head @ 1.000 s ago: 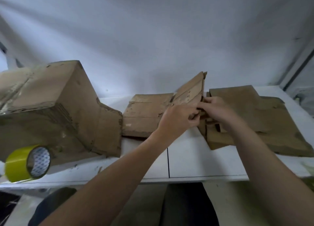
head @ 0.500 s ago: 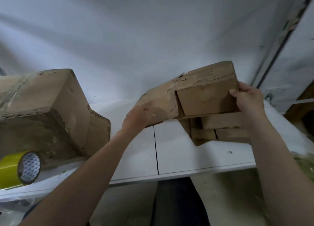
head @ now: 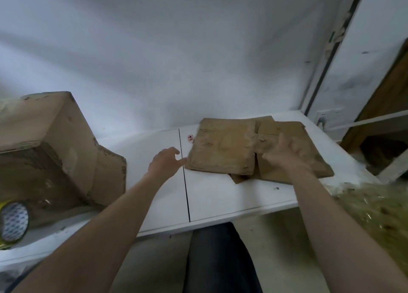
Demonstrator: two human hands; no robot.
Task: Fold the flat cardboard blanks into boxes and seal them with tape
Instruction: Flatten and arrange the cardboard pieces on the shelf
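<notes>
A pile of flat brown cardboard blanks (head: pixel 223 147) lies on the white table (head: pixel 220 200), right of centre. My right hand (head: pixel 284 153) rests on the pile's right part, fingers curled over a flap of the top blank. Just left of the pile hovers my left hand (head: pixel 165 162), fingers spread and empty, its fingertips close to the pile's left edge. A folded cardboard box (head: pixel 46 147) stands at the far left. In front of that box, at the frame's left edge, sits a yellow roll of tape (head: pixel 13 222).
A white wall runs behind the table. The table's right end meets a white frame and a wooden structure (head: pixel 384 116). Straw-like debris (head: pixel 379 204) lies beyond the front right corner. My dark trousers (head: pixel 218 259) show below the table's front edge.
The blank that both hands held up in the air half a second ago now lies flat on the pile. My left hand has let go and drawn back to the left.
</notes>
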